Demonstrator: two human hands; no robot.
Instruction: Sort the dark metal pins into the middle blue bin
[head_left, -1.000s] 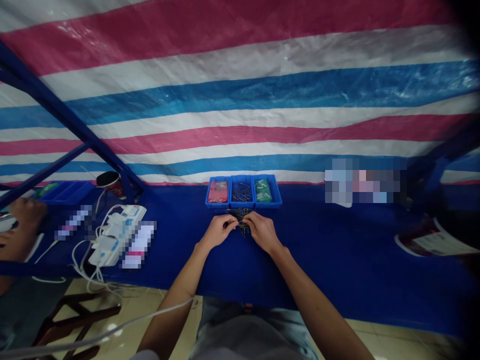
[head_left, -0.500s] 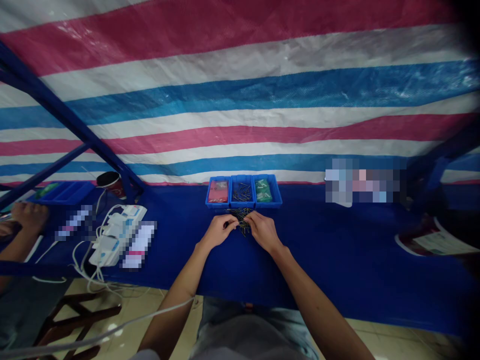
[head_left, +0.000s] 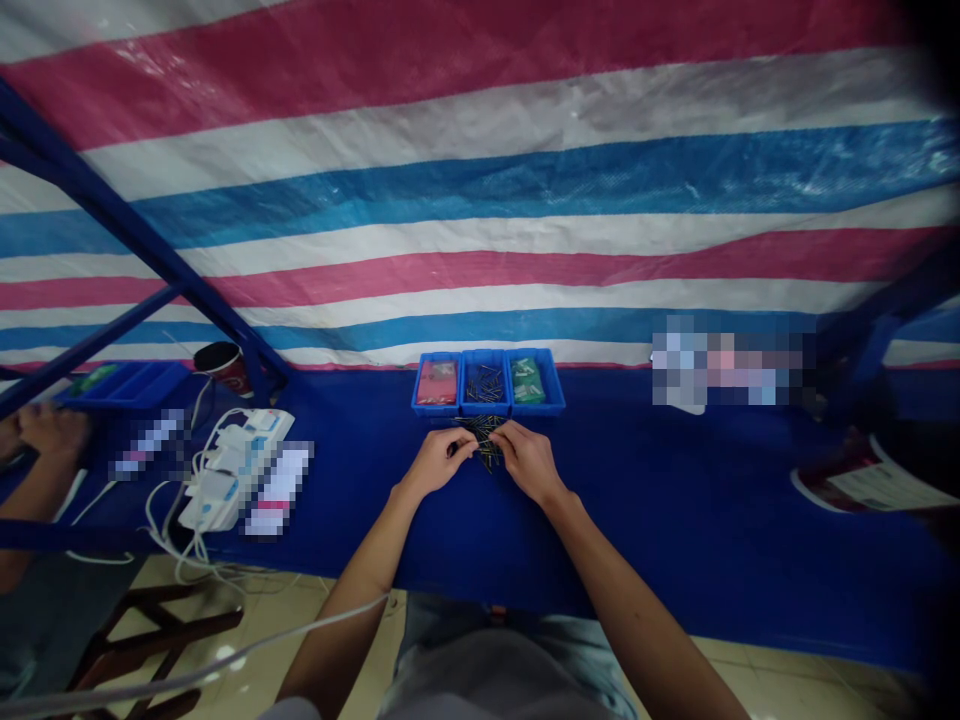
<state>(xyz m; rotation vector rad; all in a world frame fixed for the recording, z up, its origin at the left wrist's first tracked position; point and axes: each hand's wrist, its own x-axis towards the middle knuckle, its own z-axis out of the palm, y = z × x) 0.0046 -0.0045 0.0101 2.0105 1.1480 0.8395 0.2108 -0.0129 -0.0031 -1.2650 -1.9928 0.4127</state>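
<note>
A loose pile of thin dark and brassy screws [head_left: 487,460] lies on the blue table, just in front of three joined blue bins. My left hand [head_left: 437,462] is at the left side of the pile, thumb and forefinger pinched together. From the right, my right hand [head_left: 529,460] reaches over the pile with its fingertips closed in a pinch, close to the left fingertips. What either pinch holds is too small to make out. The middle bin [head_left: 486,408] contains more screws. Red packets [head_left: 436,384] fill the left bin, and green packets [head_left: 527,382] lie in the right one.
To the left are a white power strip [head_left: 232,475] with tangled cables, a blurred-out phone [head_left: 279,490] and a dark cup [head_left: 223,368]. Another person's hand [head_left: 56,432] is at the far left. A dark red tub [head_left: 862,475] stands at the right.
My hands stay almost still over the screws. At the far left, the other person's hand has shifted slightly and is blurred.
</note>
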